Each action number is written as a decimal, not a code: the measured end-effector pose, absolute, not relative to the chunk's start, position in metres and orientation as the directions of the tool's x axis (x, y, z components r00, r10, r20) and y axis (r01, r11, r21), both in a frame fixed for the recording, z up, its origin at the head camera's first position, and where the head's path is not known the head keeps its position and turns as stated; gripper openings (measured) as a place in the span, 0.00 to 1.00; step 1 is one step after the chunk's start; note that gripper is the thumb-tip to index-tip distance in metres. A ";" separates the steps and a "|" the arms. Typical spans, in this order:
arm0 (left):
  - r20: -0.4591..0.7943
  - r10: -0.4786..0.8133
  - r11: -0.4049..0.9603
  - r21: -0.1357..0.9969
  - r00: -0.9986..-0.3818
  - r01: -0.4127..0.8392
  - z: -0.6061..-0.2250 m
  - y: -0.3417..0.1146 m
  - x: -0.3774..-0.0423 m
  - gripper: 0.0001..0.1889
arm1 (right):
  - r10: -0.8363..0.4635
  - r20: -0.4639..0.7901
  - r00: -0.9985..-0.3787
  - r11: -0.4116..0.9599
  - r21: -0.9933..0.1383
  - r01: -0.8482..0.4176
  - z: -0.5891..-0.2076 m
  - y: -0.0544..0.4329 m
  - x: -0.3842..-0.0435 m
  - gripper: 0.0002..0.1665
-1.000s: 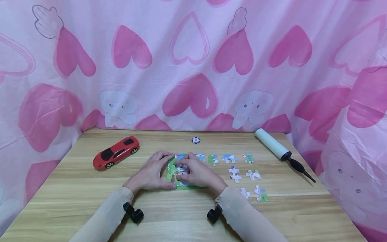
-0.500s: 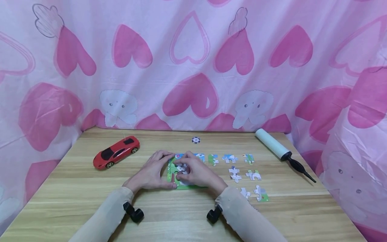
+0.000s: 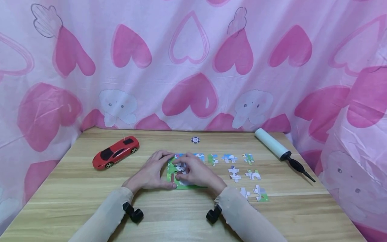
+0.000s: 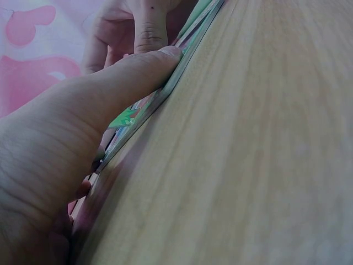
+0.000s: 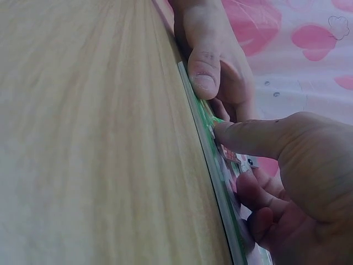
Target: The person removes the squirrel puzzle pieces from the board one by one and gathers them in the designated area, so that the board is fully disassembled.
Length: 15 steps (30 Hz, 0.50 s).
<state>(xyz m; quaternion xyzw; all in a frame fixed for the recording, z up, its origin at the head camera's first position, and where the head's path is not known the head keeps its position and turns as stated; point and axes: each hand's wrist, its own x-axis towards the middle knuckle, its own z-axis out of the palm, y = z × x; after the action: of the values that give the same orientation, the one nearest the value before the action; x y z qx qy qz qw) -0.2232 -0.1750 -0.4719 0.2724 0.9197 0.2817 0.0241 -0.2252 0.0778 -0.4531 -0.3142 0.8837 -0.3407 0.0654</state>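
A jigsaw puzzle board (image 3: 191, 187) with a colourful cartoon picture lies flat at mid-table, partly hidden by both hands. Along its left side rests my left hand (image 3: 151, 170), fingers toward the far corner. In the left wrist view the left thumb (image 4: 124, 77) lies straight across the board's near edge (image 4: 165, 91). My right hand (image 3: 198, 170) is over the board's middle, thumb and fingers bent together. The right wrist view has the right hand (image 5: 309, 171) pinching a small puzzle piece (image 5: 230, 154) at the board's surface; its underside is hidden.
Several loose puzzle pieces (image 3: 234, 173) lie right of the board, one partly behind the right sleeve. A red toy car (image 3: 116, 153) stands at left, a poker chip (image 3: 195, 140) behind the board. A hand pump (image 3: 273, 145) lies at far right. A pink heart curtain (image 3: 190, 97) hangs behind.
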 end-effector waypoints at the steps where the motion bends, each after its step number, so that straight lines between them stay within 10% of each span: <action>1: 0.109 0.515 0.692 0.532 -0.850 0.487 -0.472 -0.175 -0.223 0.65 | -0.601 0.096 -0.793 0.576 -0.636 -0.513 -0.453 0.078 -0.225 0.31; 15: 0.115 0.520 0.690 0.529 -0.847 0.495 -0.472 -0.175 -0.224 0.65 | -0.596 0.105 -0.796 0.580 -0.629 -0.518 -0.453 0.076 -0.224 0.30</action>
<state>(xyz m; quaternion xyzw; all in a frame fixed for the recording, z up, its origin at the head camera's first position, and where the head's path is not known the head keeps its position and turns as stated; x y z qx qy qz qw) -0.2236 -0.1746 -0.4717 0.2760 0.9189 0.2811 0.0221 -0.2245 0.0755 -0.4528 -0.3141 0.8869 -0.3335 0.0588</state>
